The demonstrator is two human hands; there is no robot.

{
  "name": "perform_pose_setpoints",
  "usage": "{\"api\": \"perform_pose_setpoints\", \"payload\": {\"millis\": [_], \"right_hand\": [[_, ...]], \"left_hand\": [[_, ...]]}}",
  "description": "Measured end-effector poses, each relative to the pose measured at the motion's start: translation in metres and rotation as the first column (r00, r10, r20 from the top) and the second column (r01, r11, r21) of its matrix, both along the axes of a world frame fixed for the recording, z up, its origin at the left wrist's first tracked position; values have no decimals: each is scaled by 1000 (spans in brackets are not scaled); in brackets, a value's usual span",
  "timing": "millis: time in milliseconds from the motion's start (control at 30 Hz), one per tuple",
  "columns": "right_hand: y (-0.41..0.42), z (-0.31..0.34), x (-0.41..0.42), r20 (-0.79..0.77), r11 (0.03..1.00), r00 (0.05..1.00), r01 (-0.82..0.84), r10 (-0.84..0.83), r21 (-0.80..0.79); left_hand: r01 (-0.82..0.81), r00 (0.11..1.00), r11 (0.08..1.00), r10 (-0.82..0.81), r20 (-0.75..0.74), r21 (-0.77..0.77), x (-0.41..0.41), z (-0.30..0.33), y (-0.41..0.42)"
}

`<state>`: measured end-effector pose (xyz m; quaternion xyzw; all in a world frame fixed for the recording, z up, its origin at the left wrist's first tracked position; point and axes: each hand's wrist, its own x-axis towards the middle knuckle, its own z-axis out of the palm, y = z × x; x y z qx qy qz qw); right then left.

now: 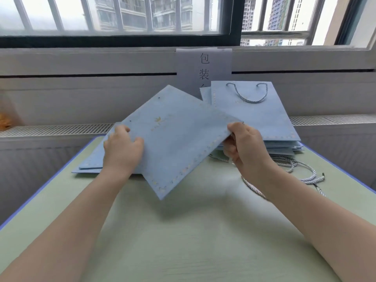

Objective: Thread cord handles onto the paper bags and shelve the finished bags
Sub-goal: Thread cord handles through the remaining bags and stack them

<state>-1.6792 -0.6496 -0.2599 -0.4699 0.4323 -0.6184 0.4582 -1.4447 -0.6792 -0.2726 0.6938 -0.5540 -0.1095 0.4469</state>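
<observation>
Gripped flat blue bag at frame centre, above surface: left hand and right hand pinched opposite edges. No cord in punched holes. Corded bag topped right stack; loose cords lay beside. Unthreaded bags left. Shelving not yet done.

Both hands hold one flat light-blue paper bag tilted above a pale green table. The left hand grips its left edge, and the right hand pinches its right corner. This bag has two small holes near its top edge and no cord. Under it lies a flat pile of blue bags. Behind the right hand is a stack of bags; the top one has a twisted cord handle. Loose cords lie on the table beside this stack. A paper sign hangs below the window.
</observation>
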Motion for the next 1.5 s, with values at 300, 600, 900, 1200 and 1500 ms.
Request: {"api": "perform_pose_setpoints", "payload": {"millis": [300, 600, 900, 1200, 1500], "right_hand": [[-2, 12, -10, 302, 982, 935, -165, 186, -94], [-9, 24, -39, 364, 996, 927, -76, 91, -56], [-3, 8, -22, -716, 953, 649, 50, -258, -298], [6, -4, -3, -905, 962, 376, -100, -200, -254], [2, -18, 3, -886, 896, 383, -245, -262, -371]], "left_hand": [[318, 176, 946, -127, -976, -66, 16, 18, 14], [590, 510, 788, -196, -837, 175, -13, 24, 32], [726, 532, 682, -478, -699, 86, -24, 25, 31], [885, 410, 433, -552, -726, 171, -36, 21, 47], [606, 709, 794, -512, 485, -47, -42, -8, 29]]}}
